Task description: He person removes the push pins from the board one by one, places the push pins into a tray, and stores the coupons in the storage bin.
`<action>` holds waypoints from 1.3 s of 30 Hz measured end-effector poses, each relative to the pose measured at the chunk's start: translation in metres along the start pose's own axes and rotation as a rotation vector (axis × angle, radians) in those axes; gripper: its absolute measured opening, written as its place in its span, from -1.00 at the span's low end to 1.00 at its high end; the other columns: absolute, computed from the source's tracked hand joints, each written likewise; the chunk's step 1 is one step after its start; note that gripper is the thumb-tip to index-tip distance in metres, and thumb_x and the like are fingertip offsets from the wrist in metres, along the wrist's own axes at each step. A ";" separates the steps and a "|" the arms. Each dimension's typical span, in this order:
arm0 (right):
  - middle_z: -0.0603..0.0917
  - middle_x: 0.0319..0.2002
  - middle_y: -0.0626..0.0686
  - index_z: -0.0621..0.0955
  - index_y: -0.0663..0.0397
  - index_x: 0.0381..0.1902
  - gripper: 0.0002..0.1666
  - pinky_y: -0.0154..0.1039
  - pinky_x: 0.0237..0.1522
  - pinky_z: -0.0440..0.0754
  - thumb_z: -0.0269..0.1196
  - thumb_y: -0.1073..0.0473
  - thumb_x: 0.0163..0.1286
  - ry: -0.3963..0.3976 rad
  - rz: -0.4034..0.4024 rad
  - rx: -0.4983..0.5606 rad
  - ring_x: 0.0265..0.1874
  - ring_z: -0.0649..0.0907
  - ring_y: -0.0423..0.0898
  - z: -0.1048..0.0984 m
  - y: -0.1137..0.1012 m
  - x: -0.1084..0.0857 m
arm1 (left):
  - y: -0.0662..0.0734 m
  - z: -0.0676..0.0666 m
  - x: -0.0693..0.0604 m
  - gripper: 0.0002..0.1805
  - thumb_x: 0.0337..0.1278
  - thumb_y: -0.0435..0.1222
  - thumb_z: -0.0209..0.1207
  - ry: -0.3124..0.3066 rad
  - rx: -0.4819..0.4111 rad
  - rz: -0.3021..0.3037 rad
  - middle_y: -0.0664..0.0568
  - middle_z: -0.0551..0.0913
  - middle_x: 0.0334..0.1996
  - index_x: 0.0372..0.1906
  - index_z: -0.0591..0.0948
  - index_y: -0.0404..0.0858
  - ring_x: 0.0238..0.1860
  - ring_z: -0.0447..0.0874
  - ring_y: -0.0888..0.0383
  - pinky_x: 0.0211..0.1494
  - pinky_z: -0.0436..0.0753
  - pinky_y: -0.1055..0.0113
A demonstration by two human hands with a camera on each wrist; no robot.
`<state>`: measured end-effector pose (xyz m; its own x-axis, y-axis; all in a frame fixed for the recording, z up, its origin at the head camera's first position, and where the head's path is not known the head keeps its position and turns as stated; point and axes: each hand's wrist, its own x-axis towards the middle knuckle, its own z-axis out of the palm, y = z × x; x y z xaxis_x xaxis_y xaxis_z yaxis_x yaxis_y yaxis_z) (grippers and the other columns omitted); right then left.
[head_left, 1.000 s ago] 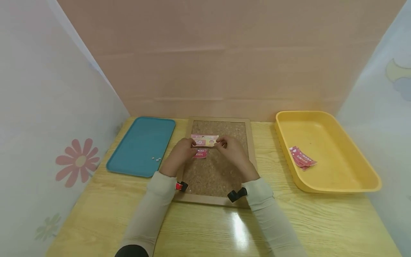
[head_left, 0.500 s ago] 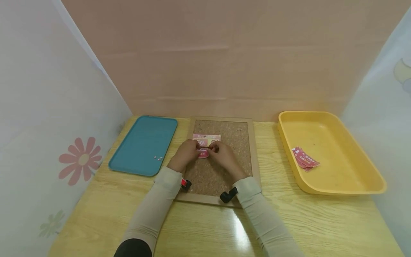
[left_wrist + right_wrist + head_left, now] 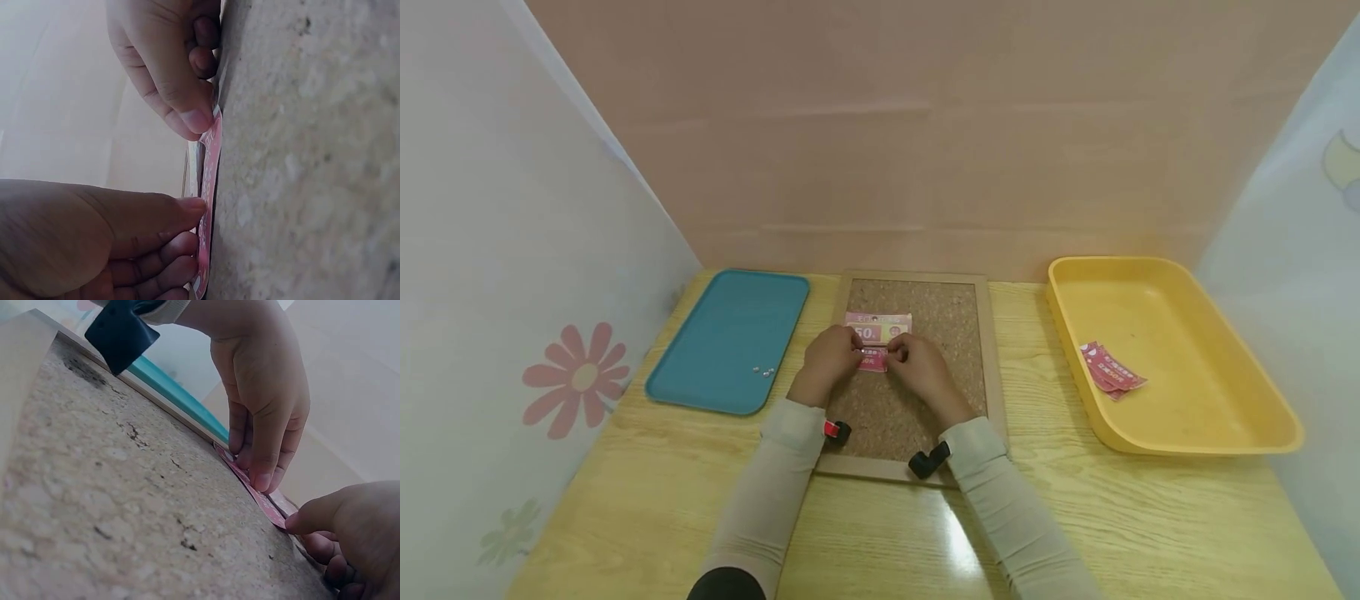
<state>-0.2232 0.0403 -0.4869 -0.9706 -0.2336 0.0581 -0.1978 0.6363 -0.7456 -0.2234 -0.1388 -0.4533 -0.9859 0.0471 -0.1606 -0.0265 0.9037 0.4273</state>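
A small pink coupon point(image 3: 872, 362) lies near the upper left of a framed corkboard point(image 3: 887, 417), just below a pink-and-yellow coupon point(image 3: 871, 334). My left hand point(image 3: 831, 360) is at the lower coupon's left part, thumb and fingertips on its edge. With thumb and index finger, my right hand point(image 3: 923, 373) pinches its right end. In the left wrist view, the pink coupon point(image 3: 212, 156) runs along the cork between both hands. A small pin head point(image 3: 875, 318) shows on the upper coupon. My fingers hide part of the lower coupon.
Left of the board, a teal tray point(image 3: 730, 333) bears several tiny shiny pieces point(image 3: 764, 371). A yellow bin point(image 3: 1195, 392) at the right holds a few pink coupons point(image 3: 1109, 371). Side panels and a tan backdrop enclose the wooden table point(image 3: 880, 533).
Both hands have moved from the upper coupon's ends down to the lower coupon. The right hand has shifted left, nearer the left hand. Little has moved in the last half second.
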 end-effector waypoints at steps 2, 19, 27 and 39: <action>0.58 -0.46 -0.05 0.66 0.06 -0.20 -0.83 -0.22 -0.45 0.46 0.31 0.15 0.28 0.002 -0.001 -0.006 -0.50 0.51 -0.12 0.000 -0.001 0.000 | 0.000 0.000 0.000 -0.81 0.16 -0.19 0.29 -0.001 -0.001 -0.005 0.02 0.61 -0.31 -0.20 0.67 -0.20 -0.32 0.52 0.08 -0.24 0.54 0.18; 0.57 -0.47 -0.06 0.67 0.07 -0.14 -0.78 -0.23 -0.45 0.45 0.33 0.14 0.28 -0.008 0.008 -0.004 -0.52 0.51 -0.14 0.002 -0.002 0.000 | -0.002 0.004 -0.001 -0.84 0.13 -0.20 0.28 0.057 0.051 0.022 0.03 0.62 -0.30 -0.22 0.71 -0.16 -0.29 0.57 0.09 -0.29 0.56 0.15; 0.57 -0.49 -0.06 0.67 0.08 -0.14 -0.79 -0.24 -0.47 0.44 0.34 0.16 0.27 -0.010 0.008 0.000 -0.54 0.49 -0.14 0.001 -0.001 0.000 | 0.000 0.006 0.000 -0.83 0.15 -0.18 0.27 0.042 0.083 0.018 0.01 0.59 -0.28 -0.21 0.71 -0.16 -0.24 0.57 0.06 -0.26 0.57 0.13; 0.56 -0.49 -0.05 0.67 0.10 -0.13 -0.78 -0.24 -0.49 0.43 0.33 0.19 0.27 -0.013 0.007 0.002 -0.55 0.49 -0.14 0.000 -0.003 -0.001 | 0.000 0.008 0.000 -0.84 0.18 -0.17 0.25 0.047 0.084 0.023 0.01 0.59 -0.26 -0.22 0.71 -0.14 -0.24 0.55 0.07 -0.28 0.55 0.17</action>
<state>-0.2221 0.0384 -0.4848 -0.9700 -0.2389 0.0446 -0.1911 0.6365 -0.7472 -0.2218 -0.1358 -0.4602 -0.9928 0.0497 -0.1090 0.0080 0.9353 0.3537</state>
